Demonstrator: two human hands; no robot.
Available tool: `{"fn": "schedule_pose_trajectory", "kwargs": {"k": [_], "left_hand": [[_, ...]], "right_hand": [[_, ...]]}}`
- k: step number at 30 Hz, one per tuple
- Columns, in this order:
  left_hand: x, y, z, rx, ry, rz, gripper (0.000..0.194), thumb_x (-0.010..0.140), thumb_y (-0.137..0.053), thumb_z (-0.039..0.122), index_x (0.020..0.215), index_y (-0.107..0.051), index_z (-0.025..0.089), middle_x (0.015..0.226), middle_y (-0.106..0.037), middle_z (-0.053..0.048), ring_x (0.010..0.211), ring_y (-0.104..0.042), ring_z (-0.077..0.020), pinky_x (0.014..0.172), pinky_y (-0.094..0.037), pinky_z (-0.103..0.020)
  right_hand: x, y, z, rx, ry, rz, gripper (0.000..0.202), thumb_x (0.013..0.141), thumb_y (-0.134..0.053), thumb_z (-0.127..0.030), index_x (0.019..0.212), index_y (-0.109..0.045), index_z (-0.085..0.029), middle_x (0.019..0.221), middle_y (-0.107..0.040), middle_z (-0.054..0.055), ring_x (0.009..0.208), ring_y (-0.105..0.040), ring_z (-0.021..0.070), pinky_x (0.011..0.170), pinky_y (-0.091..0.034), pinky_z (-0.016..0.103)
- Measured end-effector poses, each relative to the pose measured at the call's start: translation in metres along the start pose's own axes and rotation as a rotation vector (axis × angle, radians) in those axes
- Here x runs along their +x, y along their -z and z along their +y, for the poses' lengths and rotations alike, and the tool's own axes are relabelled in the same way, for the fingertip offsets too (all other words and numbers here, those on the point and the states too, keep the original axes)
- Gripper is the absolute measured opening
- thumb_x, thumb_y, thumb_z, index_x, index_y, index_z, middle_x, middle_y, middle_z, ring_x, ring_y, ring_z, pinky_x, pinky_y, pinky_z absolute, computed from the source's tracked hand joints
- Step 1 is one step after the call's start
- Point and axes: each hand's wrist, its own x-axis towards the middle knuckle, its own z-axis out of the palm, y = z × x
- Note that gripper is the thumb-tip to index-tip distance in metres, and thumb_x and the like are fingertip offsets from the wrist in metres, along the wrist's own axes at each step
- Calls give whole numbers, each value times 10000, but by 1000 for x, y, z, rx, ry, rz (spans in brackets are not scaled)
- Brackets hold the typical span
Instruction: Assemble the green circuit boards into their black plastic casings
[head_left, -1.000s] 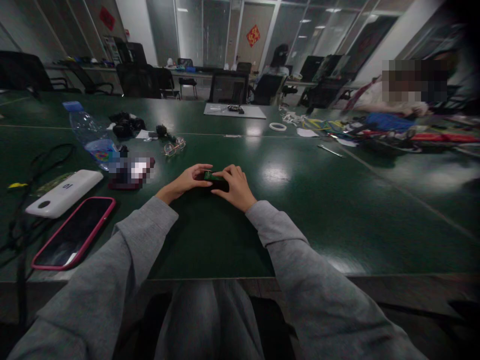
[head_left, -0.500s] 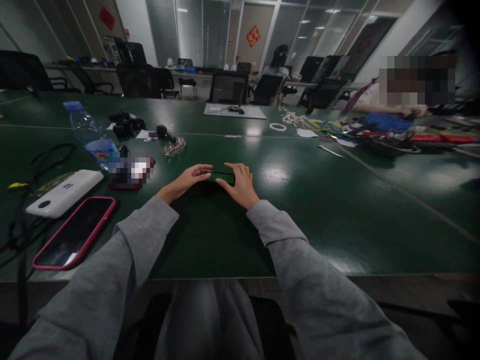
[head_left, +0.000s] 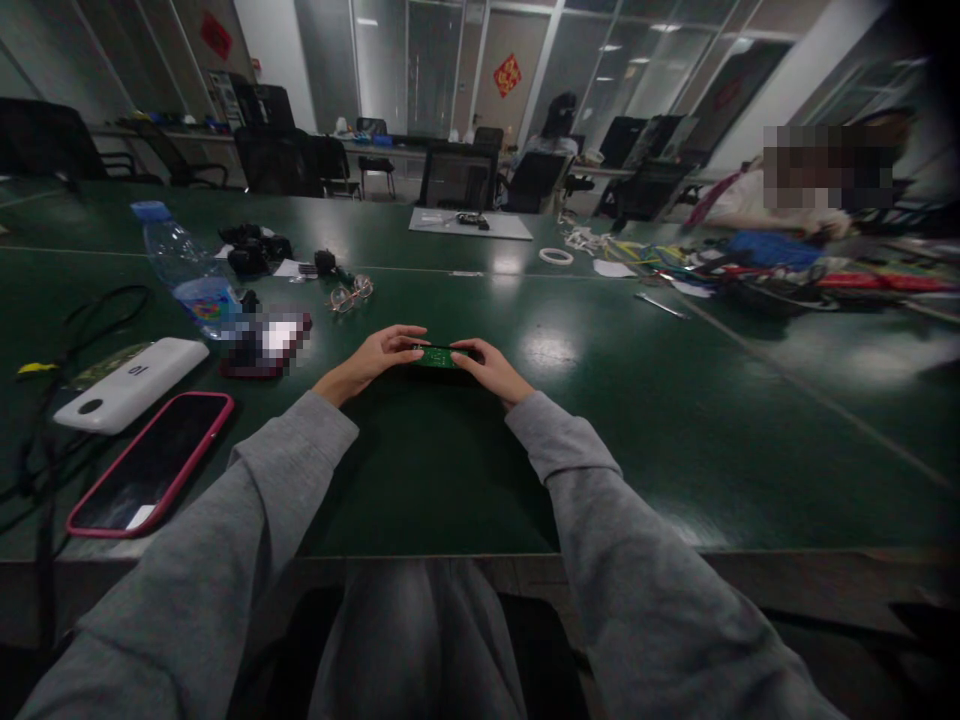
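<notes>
A small green circuit board (head_left: 436, 357) with a dark edge is tilted up between my two hands over the table. My left hand (head_left: 379, 358) grips its left end, the thumb on the near face and the fingers along the far side. On the right end, my right hand (head_left: 489, 368) closes with its thumb on the near face. Its fingertips pass behind the board and are partly hidden. Whether the board's lower edge touches the table I cannot tell.
Left of my arms lie a pink-cased phone (head_left: 154, 465), a white power bank (head_left: 133, 385), cables and a clear bottle (head_left: 187, 275). Glasses (head_left: 351, 293) lie beyond my left hand. Farther right are a tape roll (head_left: 556, 256), a metal tool (head_left: 661, 306) and a cable heap. A person sits at the far right.
My right hand has turned and its raised fingers have come down behind the board's right end. More of the board's face shows. The left hand has hardly moved.
</notes>
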Motion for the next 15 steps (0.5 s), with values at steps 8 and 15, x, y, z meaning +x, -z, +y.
{"fn": "schedule_pose_trajectory", "kwargs": {"k": [8,15], "left_hand": [[-4,3,7,12,4,-32,522,704,-771,224,1192,-589,186,1260,-627,-106,1168,-580,-222,1053,-406,-454],[-5,7,10,105,6,-40,534,712,-748,262,1217,-588,196,1309,-594,-108,1227,-536,-238,1077,-369,-471]], "right_hand": [[-6,5,-13,0,29,-101,359,836,-634,-394,1120,-615,-175,1041,-629,68,899,-592,184,865,-498,396],[-8,1,-13,-13,105,-90,408,821,-633,-450,1104,-597,-158,989,-622,73,804,-578,179,770,-502,377]]}}
